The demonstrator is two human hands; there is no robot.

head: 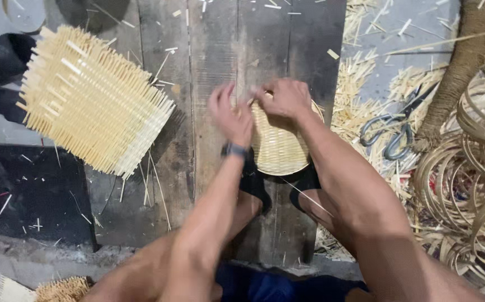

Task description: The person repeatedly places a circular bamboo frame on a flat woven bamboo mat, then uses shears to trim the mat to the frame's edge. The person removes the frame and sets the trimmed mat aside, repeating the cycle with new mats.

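Worn wooden boards (220, 61), littered with bamboo slivers. Small round woven basket (279, 148) at centre. Right hand (285, 98) at its 12 o'clock rim, fingers curled, apparently pinching a strip. Left hand (231, 114) at 10 o'clock, fingers loosely spread. Scissors (393, 128) at 3 o'clock.

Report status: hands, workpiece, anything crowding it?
Left hand and right hand both on small round woven basket. Scissors lie apart, right. Nothing blocking.
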